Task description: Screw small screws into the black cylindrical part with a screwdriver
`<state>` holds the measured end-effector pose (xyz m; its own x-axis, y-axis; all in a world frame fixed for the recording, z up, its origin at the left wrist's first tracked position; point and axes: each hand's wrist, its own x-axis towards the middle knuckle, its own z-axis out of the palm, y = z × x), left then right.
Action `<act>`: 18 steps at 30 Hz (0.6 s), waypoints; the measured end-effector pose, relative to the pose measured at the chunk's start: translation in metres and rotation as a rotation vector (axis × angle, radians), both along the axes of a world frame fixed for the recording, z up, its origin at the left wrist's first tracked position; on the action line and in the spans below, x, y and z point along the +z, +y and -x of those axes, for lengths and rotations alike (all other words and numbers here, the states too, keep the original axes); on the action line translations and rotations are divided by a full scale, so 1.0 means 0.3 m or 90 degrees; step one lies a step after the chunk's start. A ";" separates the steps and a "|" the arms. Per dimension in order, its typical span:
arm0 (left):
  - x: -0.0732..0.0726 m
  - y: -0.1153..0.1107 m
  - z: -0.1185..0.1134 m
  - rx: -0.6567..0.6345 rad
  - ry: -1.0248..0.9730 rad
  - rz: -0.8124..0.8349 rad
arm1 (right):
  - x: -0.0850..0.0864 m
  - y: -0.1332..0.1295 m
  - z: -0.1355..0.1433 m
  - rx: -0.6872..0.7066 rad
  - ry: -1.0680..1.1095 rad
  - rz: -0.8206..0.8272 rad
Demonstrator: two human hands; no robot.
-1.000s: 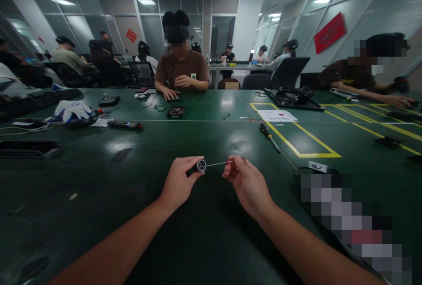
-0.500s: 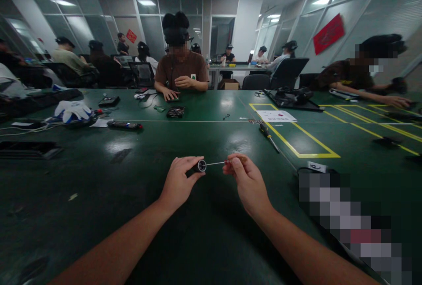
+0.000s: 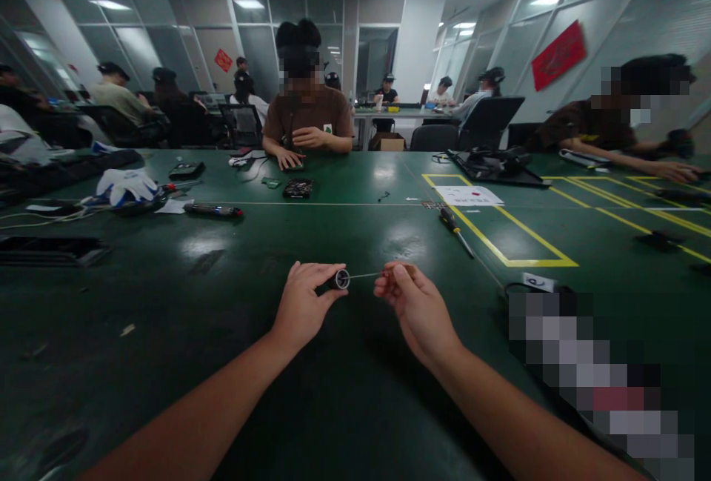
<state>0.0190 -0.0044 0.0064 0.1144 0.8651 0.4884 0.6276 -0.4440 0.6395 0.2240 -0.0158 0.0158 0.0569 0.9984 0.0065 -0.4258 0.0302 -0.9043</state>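
My left hand (image 3: 303, 299) is closed around a short black cylinder (image 3: 341, 279), gripped between thumb and fingers. Its open end, with a silver rim, faces me and slightly right. In my right hand (image 3: 419, 303) is a thin screwdriver (image 3: 364, 276), its reddish-brown handle mostly covered by my fingers. The slim metal shaft points left, with its tip at the cylinder's opening; whether it touches the inside cannot be made out. Both hands are raised over the green table (image 3: 333, 407).
A yellow-and-black screwdriver (image 3: 456, 231) lies ahead on the right, near a white paper (image 3: 469, 196). Ahead on the left are a black pen-shaped tool (image 3: 214, 211) and white-and-blue gloves (image 3: 127, 187). A blurred-out object occupies the right front. Co-workers sit across the table.
The view has shifted very slightly. My hands keep nearly the same pose, cylinder and screwdriver still held, with the shaft still at the opening.
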 end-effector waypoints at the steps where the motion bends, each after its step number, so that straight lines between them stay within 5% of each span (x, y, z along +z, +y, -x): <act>1: -0.001 0.003 0.002 0.001 0.001 -0.004 | -0.001 0.006 -0.003 0.028 0.030 0.042; 5: -0.004 0.005 0.010 0.004 0.007 -0.018 | 0.008 0.013 -0.012 0.074 0.077 0.096; 12: -0.009 -0.001 0.012 0.016 0.005 -0.020 | 0.033 -0.007 -0.009 -0.063 -0.077 -0.084; 18: -0.001 -0.002 0.007 0.014 0.012 -0.022 | 0.034 -0.027 -0.007 -0.050 -0.266 -0.183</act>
<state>0.0170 -0.0049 0.0060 0.1050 0.8504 0.5156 0.6491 -0.4514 0.6124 0.2260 -0.0240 0.0261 0.0656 0.9457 0.3183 -0.0161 0.3200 -0.9473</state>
